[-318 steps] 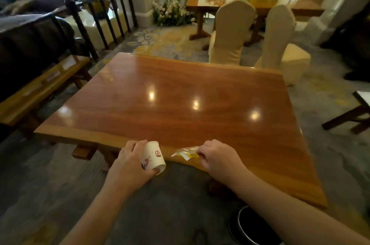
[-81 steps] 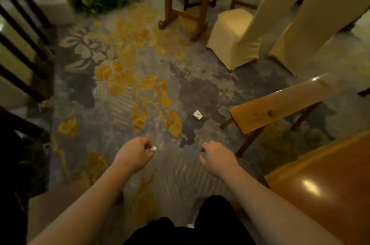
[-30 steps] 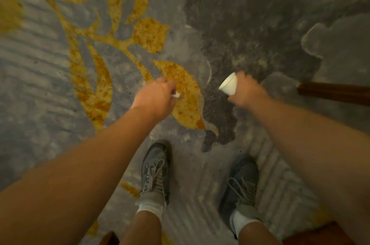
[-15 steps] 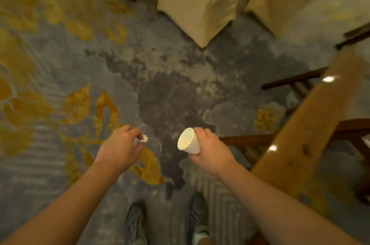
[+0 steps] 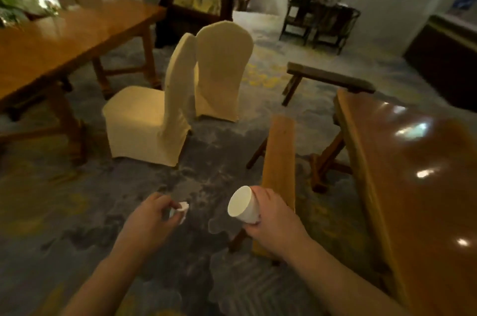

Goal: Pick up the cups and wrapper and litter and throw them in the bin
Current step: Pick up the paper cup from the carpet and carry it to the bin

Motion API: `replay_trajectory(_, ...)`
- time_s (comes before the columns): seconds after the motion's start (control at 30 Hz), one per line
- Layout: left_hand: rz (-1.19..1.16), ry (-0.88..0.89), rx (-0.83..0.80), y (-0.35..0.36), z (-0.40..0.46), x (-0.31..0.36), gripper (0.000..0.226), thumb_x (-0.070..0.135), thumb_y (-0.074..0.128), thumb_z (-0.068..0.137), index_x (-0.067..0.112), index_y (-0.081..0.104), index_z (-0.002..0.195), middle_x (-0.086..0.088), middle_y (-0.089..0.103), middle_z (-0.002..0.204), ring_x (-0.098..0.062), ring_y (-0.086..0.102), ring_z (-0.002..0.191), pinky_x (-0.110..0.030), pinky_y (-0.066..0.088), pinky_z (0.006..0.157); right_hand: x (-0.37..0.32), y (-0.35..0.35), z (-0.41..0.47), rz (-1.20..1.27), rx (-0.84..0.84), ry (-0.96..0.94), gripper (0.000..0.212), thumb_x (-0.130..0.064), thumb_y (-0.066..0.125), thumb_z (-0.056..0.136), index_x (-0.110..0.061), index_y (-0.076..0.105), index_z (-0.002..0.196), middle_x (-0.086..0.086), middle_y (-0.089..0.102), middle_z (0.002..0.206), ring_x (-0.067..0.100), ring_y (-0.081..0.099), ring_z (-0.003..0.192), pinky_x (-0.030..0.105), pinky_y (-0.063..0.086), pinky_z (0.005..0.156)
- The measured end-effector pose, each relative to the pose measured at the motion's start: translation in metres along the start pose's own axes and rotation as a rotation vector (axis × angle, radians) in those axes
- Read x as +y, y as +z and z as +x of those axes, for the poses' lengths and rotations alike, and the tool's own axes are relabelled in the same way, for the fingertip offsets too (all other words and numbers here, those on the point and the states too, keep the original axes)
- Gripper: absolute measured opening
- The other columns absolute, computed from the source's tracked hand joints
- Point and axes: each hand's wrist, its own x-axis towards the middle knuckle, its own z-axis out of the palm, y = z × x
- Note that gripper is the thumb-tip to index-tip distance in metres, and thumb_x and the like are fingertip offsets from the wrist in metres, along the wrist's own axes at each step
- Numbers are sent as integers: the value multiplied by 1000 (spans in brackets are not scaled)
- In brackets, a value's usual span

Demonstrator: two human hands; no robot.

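**Count of things in the room**

There was one white paper cup point(image 5: 244, 205), one small crumpled white scrap point(image 5: 182, 208), two cream fabric-covered chairs point(image 5: 147, 119), two long wooden benches point(image 5: 279, 160), two polished wooden tables point(image 5: 418, 186) and two bare hands point(image 5: 151, 220).

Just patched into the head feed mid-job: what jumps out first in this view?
The two hands low in the middle: the right hand holds a white paper cup tipped on its side, the left hand pinches a small white scrap. Beyond them two cream-covered chairs stand on the carpet, with a glossy wooden table at right.
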Motion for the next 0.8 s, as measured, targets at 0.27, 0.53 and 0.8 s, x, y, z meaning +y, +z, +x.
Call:
replay_trajectory(0.27,29,191,-18,-22,44,57,10,43,72,81,37,64,82,17,57,87,0,56,78,-22,43,62,36,-51,-8,64,103,114,80,-44,81,76,-35,32,139,-8,49,132,15,49,119,35,53,93)
replay_trajectory(0.53,28,205,-141,0,146,64,14,46,71,80,38,61,77,16,60,83,-2,61,70,-20,42,58,65,-36,76,86,103,181,79,-41,82,75,-33,34,137,-6,50,131,16,49,119,35,53,94)
replay_trajectory(0.8,142,245,-158,19,345,83,10,42,70,83,34,63,82,15,54,84,-6,56,74,-19,39,57,111,-16,276,167,126,207,78,-47,84,71,-40,33,131,-10,53,125,13,51,112,27,50,84)
